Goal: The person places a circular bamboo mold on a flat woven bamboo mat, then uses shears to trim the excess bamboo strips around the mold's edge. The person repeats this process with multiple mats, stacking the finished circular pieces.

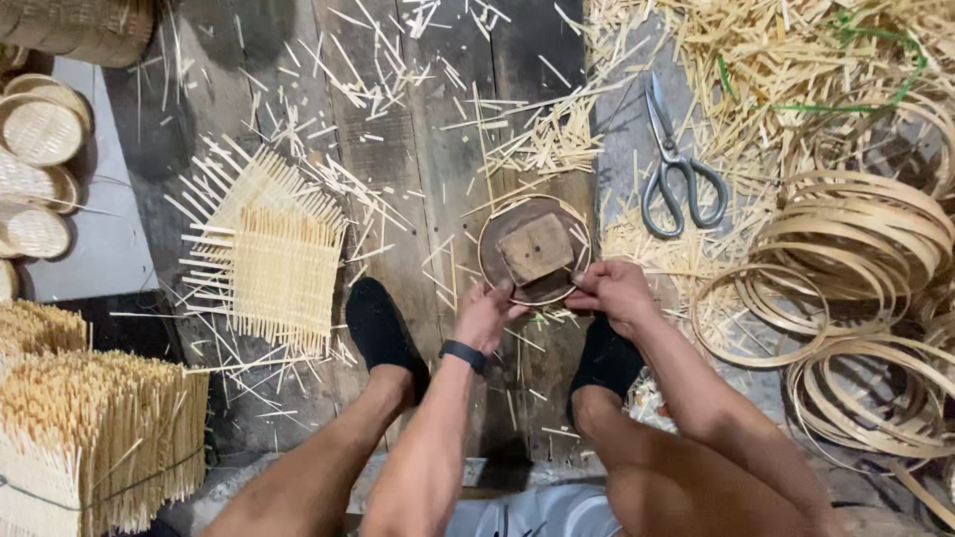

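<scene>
A round dark wooden mould with a square block on top rests on the plank floor between my feet, ringed by a thin bamboo hoop. My left hand grips its near-left rim, with a dark band on the wrist. At the near-right rim my right hand pinches the edge. What lies under the fingers is hidden. Woven bamboo mats lie to the left, beside my left black shoe.
Steel scissors lie right of the mould. Bamboo hoops pile up on the right, loose slivers behind them. Stacked mats sit bottom left, small finished baskets at the far left.
</scene>
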